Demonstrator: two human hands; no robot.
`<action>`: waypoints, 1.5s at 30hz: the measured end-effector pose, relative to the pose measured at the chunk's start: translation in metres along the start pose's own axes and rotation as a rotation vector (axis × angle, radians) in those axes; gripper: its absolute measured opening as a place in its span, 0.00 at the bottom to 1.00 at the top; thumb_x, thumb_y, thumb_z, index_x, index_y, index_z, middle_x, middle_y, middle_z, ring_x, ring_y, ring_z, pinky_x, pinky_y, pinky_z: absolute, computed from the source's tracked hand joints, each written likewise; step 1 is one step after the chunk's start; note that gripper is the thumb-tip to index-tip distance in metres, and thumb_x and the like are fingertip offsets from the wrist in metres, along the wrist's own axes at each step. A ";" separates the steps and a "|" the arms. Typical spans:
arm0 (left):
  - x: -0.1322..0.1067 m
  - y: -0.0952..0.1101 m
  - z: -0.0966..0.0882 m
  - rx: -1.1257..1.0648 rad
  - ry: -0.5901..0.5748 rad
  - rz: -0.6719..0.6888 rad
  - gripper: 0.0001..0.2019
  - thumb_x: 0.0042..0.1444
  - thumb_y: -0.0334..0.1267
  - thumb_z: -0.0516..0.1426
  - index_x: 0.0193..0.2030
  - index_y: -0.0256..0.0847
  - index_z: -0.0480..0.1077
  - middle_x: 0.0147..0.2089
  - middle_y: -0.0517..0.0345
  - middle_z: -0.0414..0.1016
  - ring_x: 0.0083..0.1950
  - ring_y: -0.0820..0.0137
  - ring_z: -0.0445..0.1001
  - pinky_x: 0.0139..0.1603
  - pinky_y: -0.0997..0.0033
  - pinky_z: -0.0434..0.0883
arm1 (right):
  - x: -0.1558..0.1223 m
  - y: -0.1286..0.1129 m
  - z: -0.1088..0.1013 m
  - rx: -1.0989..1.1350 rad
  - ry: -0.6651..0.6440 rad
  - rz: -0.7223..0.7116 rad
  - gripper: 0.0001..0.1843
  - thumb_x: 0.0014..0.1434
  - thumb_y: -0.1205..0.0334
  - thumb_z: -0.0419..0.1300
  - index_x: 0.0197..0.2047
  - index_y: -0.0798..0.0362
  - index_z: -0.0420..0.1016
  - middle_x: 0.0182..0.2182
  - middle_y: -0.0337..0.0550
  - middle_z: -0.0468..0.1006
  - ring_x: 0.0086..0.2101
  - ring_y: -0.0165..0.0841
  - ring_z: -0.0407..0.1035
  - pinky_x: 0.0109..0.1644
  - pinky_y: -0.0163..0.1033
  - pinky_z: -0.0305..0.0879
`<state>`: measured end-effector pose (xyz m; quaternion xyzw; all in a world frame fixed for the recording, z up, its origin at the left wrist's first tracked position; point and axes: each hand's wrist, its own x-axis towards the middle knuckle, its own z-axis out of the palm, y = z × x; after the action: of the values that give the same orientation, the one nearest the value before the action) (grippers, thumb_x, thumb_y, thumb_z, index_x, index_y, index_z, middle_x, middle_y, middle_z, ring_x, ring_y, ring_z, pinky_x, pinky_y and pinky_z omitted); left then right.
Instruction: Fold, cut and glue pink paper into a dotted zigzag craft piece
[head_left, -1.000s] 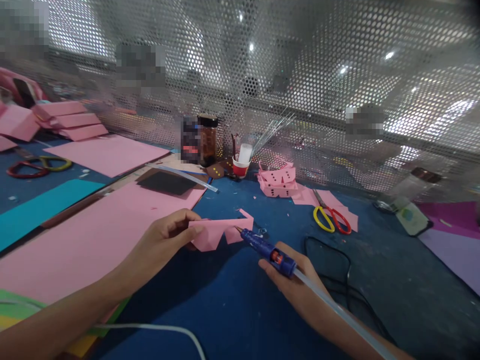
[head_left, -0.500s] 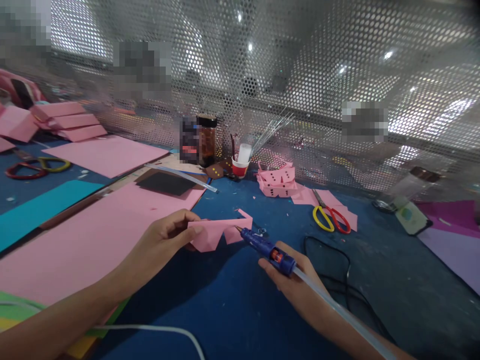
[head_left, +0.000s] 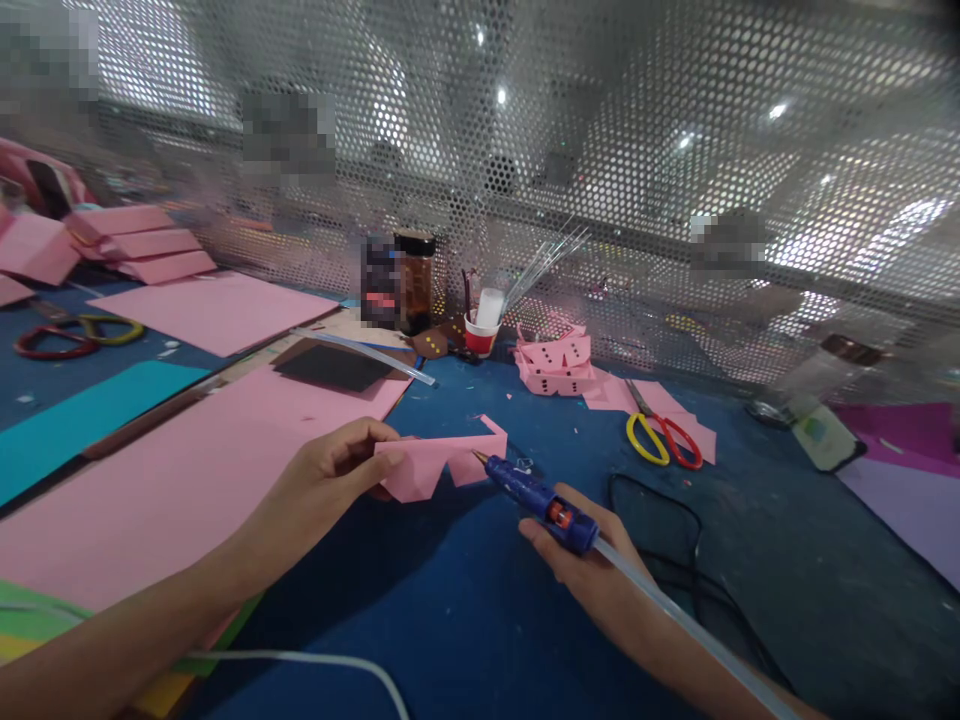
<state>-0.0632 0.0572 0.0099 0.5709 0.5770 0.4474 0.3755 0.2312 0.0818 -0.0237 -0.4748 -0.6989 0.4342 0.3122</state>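
Pink paper piece (head_left: 416, 472) in left hand (head_left: 341, 465), glue gun (head_left: 525, 487) in right hand (head_left: 592, 570)

Head view: beyond the left hand, a dark pack (head_left: 380, 280) bears a red patch, too blurred to read. Just beside it stands a brown jar (head_left: 418, 280) with a black lid, contents unclear. Beyond the paper, a red-and-white cup (head_left: 481, 340) holds a white object (head_left: 491, 303); clear sticks (head_left: 544, 270) slant up beside that. The left thumb and fingers pinch the paper's left end. The right hand closes round the glue gun, its tip at the paper's right part; contact cannot be told.
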 end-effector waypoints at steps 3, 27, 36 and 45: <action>0.001 -0.001 0.000 -0.014 0.006 -0.002 0.14 0.60 0.52 0.58 0.37 0.43 0.72 0.33 0.60 0.73 0.35 0.68 0.72 0.36 0.73 0.73 | 0.000 -0.002 0.001 -0.013 0.028 -0.014 0.17 0.61 0.46 0.62 0.31 0.50 0.67 0.23 0.34 0.66 0.22 0.28 0.60 0.24 0.33 0.59; 0.011 -0.007 -0.015 -0.166 0.294 -0.158 0.13 0.57 0.50 0.62 0.39 0.43 0.74 0.39 0.60 0.76 0.42 0.69 0.74 0.41 0.73 0.74 | 0.014 -0.018 -0.028 -0.138 -0.031 0.131 0.15 0.60 0.48 0.62 0.40 0.52 0.77 0.20 0.32 0.65 0.21 0.26 0.58 0.23 0.31 0.54; 0.013 -0.010 -0.017 -0.189 0.328 -0.123 0.13 0.56 0.50 0.63 0.40 0.44 0.74 0.42 0.61 0.75 0.43 0.70 0.74 0.42 0.74 0.74 | 0.015 -0.021 -0.033 -0.294 -0.080 0.069 0.13 0.63 0.51 0.60 0.33 0.51 0.72 0.24 0.34 0.71 0.23 0.27 0.61 0.28 0.32 0.57; 0.012 -0.012 -0.013 -0.169 0.294 -0.149 0.13 0.58 0.49 0.62 0.41 0.43 0.74 0.42 0.59 0.76 0.45 0.68 0.74 0.44 0.71 0.74 | 0.018 -0.019 -0.032 -0.381 -0.095 0.118 0.14 0.63 0.49 0.59 0.31 0.50 0.71 0.21 0.32 0.69 0.21 0.26 0.60 0.26 0.33 0.55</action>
<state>-0.0807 0.0691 0.0034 0.4213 0.6268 0.5439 0.3658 0.2449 0.1051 0.0079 -0.5442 -0.7535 0.3336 0.1576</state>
